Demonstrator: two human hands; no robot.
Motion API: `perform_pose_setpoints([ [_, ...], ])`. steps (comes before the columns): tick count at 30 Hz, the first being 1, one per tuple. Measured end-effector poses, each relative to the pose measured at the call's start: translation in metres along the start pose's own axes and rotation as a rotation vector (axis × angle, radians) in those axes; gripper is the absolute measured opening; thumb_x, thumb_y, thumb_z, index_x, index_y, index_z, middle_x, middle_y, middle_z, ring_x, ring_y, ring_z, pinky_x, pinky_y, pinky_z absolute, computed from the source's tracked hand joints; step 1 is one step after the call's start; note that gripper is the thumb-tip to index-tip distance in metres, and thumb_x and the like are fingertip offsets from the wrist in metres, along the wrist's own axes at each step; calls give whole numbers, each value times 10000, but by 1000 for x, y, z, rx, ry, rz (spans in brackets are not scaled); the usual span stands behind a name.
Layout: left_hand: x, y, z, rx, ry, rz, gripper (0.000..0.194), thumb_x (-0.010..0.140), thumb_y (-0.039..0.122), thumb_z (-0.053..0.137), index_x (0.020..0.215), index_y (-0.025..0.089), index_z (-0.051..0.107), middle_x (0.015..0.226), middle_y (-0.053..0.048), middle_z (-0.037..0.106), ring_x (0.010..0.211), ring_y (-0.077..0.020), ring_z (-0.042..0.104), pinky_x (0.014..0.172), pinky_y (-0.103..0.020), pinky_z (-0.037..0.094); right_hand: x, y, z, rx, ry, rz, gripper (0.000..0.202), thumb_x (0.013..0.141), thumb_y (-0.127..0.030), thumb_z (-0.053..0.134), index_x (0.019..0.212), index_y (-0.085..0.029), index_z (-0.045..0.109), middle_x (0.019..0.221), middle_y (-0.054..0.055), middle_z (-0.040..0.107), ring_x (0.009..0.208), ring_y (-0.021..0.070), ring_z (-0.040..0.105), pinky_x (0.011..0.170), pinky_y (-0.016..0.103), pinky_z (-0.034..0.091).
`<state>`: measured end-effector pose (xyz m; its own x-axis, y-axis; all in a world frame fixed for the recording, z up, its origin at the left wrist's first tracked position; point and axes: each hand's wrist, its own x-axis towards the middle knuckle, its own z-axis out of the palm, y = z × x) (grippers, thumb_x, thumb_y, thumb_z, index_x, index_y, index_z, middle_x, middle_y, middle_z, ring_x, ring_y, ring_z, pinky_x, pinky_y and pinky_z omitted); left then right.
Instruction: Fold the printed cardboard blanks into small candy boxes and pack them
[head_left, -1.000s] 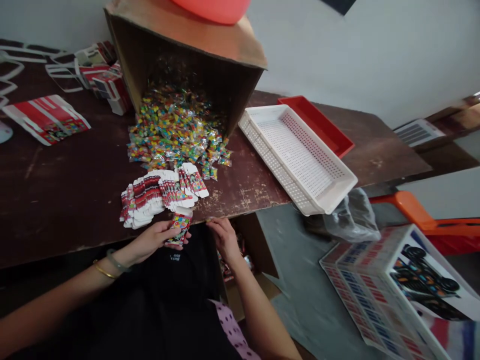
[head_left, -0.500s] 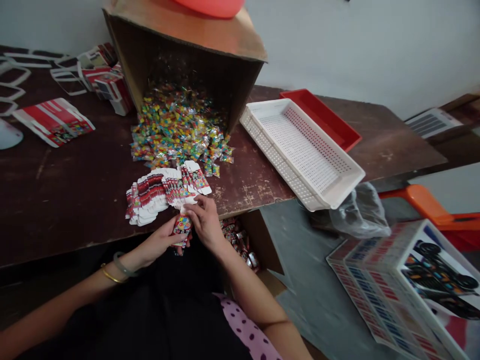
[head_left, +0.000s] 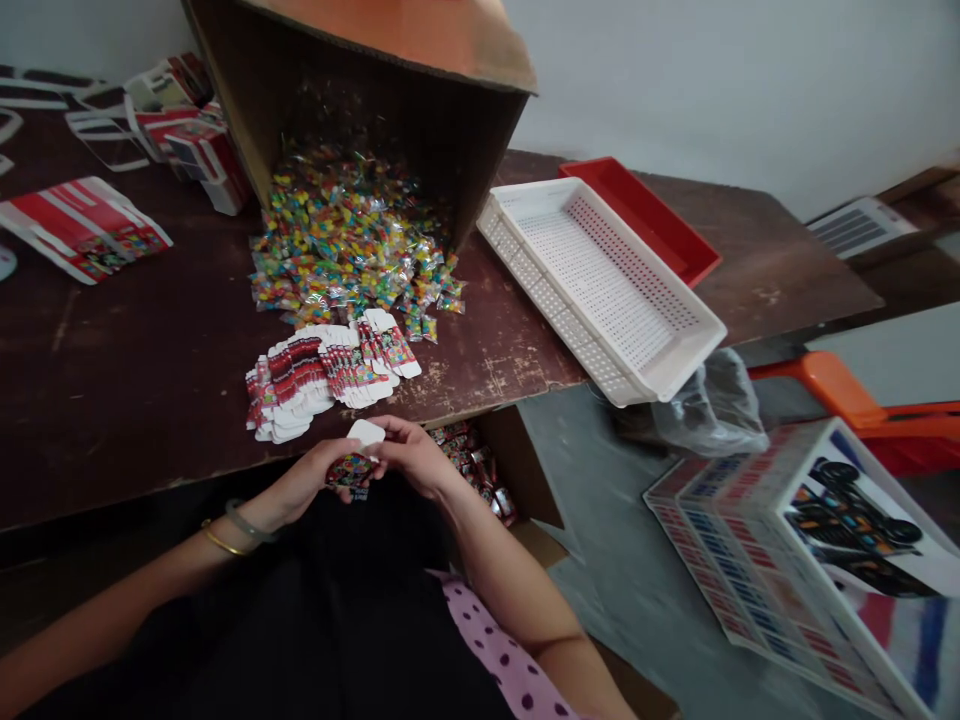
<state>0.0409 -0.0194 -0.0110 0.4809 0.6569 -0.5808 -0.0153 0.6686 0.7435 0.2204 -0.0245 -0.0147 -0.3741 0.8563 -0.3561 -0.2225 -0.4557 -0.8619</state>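
Observation:
A small printed candy box (head_left: 350, 470), red with colourful dots and a raised white flap, is held above my lap at the table's front edge. My left hand (head_left: 306, 482) is closed around its body. The fingers of my right hand (head_left: 414, 456) pinch the box at its flap side. Just beyond my hands lies a fanned row of flat, unfilled-looking candy boxes (head_left: 300, 372) with white flaps. Behind that row, small clear packets of colourful candy (head_left: 352, 245) spill from a cardboard box (head_left: 495, 140) lying on its side.
A white perforated tray (head_left: 600, 280) and a red tray (head_left: 652, 220) stand right on the table (head_left: 172, 370). Below the edge, an open carton (head_left: 517, 460) holds filled-looking little boxes. Printed cartons (head_left: 97, 235) lie left. A crate (head_left: 720, 540) and an orange chair (head_left: 840, 390) are at right.
The small box in my hands has tilted, and its white flap now stands up wider. My right hand has lowered slightly beside it. The whole view has shifted a little.

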Motion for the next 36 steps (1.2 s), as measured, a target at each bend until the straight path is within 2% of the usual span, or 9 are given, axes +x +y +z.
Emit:
perform_pose_setpoints([
  [5, -1, 2, -4, 10, 53, 39, 245, 783, 370, 611, 756, 152, 719, 713, -40, 673, 711, -194, 587, 521, -245, 512, -10, -16, 11, -527, 3, -387, 245, 899, -317, 601, 1089, -227, 726, 1077, 58, 665, 1017, 174, 624, 913, 318, 492],
  [12, -10, 9, -4, -30, -140, 81, 284, 834, 384, 622, 991, 164, 709, 844, -56, 669, 765, -201, 589, 628, -303, 543, -9, -26, 4, -495, 74, -361, 251, 897, -386, 621, 1019, -217, 760, 975, 54, 728, 890, 167, 673, 820, 296, 527],
  [17, -17, 9, 0, 95, -101, 43, 301, 830, 358, 684, 1078, 187, 681, 868, -34, 627, 747, -174, 571, 565, -257, 531, -18, -7, 10, -708, 91, -535, 303, 912, -341, 612, 1181, -229, 695, 1143, 87, 702, 1010, 194, 628, 921, 361, 488],
  [21, -20, 7, 12, 40, -238, -57, 489, 876, 397, 629, 1335, 257, 540, 1086, -85, 649, 956, -257, 623, 642, -327, 572, -47, -12, -3, -684, 173, -450, 263, 946, -310, 561, 1169, -282, 698, 1048, 50, 741, 929, 182, 653, 862, 336, 501],
  [25, -17, 6, 15, 101, -341, -99, 558, 852, 361, 676, 1382, 321, 507, 1356, -91, 559, 1231, -286, 526, 947, -423, 502, -63, -56, -52, -905, -67, -245, 230, 930, -321, 581, 1099, -277, 731, 1002, 37, 750, 913, 192, 671, 850, 325, 504],
  [27, -14, 7, 13, 135, -316, -83, 492, 860, 383, 660, 1334, 294, 564, 1333, -98, 574, 1220, -284, 536, 982, -430, 473, -44, -71, -72, -1070, -15, -260, 307, 882, -313, 647, 1181, -257, 692, 1129, 63, 715, 1037, 218, 645, 934, 354, 479],
  [30, -11, 13, 11, 128, -269, -59, 432, 875, 413, 628, 1274, 247, 610, 1254, -109, 611, 1149, -285, 579, 964, -439, 479, 13, -69, -90, -1248, 164, -419, 561, 826, -237, 705, 1363, -222, 543, 1400, 108, 543, 1278, 239, 494, 1069, 395, 383],
  [33, -14, 21, 6, 127, -239, -33, 415, 878, 428, 618, 1242, 229, 628, 1207, -114, 627, 1107, -286, 593, 937, -433, 488, 63, -54, -97, -1300, 182, -514, 317, 871, -180, 643, 1186, -195, 673, 1267, 101, 644, 1182, 201, 562, 1034, 352, 404],
  [36, -18, 27, -5, 115, -197, -8, 402, 888, 427, 604, 1237, 227, 631, 1194, -114, 632, 1083, -278, 597, 925, -419, 484, 73, -43, -99, -1286, 251, -558, 214, 944, -177, 524, 1036, -160, 717, 1085, 107, 707, 1029, 182, 620, 955, 325, 447],
])
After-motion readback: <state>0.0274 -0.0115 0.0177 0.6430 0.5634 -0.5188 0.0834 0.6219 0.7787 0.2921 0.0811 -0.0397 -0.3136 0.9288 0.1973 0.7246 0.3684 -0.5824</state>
